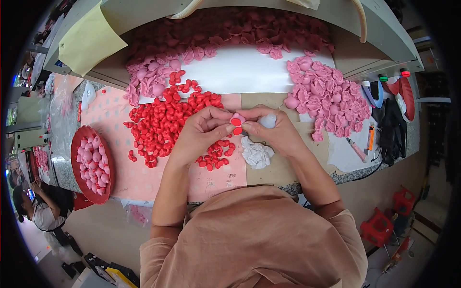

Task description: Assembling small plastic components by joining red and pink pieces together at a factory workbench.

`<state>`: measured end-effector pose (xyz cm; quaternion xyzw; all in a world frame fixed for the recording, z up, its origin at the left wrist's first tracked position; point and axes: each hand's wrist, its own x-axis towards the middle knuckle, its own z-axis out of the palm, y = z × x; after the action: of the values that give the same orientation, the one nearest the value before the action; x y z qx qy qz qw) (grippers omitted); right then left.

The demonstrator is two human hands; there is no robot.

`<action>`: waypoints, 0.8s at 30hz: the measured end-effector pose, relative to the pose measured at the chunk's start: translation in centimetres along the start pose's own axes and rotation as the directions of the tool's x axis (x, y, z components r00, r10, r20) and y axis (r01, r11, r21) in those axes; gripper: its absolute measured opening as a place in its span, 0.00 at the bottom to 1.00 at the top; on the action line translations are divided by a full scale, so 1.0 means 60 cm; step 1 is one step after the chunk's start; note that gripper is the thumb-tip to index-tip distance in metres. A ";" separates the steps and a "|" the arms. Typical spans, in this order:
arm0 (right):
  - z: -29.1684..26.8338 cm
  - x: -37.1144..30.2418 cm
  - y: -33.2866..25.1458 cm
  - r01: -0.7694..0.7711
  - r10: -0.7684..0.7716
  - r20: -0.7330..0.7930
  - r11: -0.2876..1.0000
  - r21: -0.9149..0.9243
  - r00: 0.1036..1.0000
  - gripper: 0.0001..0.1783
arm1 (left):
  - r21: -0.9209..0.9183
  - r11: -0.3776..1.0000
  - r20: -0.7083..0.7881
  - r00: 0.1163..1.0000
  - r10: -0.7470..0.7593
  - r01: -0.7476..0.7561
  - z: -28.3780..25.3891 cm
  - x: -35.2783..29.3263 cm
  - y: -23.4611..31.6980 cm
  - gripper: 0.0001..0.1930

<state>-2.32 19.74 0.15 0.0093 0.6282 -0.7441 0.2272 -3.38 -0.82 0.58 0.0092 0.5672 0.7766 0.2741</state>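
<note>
My left hand [204,130] and my right hand [276,132] meet above the bench, fingers closed in a pinch. Between their fingertips is a small pink piece with a red round part [236,121]. A second red disc [237,130] shows just below it. Against my right hand's fingers rests a translucent whitish rounded object [268,121], its kind unclear. Beside and partly behind my left hand spreads a heap of small red rounded pieces [161,120]. Crumpled white tissue [257,152] lies under my right hand.
Pink petal-shaped pieces [326,96] are heaped at the right, with more at the back. On the left stands a red basin [76,163] of pink-and-red pieces. A tube [357,150] and black cloth [391,129] lie far right. Another person [45,206] sits at far left.
</note>
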 end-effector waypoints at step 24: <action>0.014 -0.009 -0.006 0.281 -0.293 -0.058 0.946 -0.159 0.954 0.12 | 0.021 0.984 -0.043 0.984 0.176 -0.175 0.006 -0.005 -0.001 0.08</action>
<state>-1.72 19.18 0.81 -0.0692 0.6853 -0.7192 0.0909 -3.00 -0.59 0.75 0.0441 0.5770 0.7927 0.1918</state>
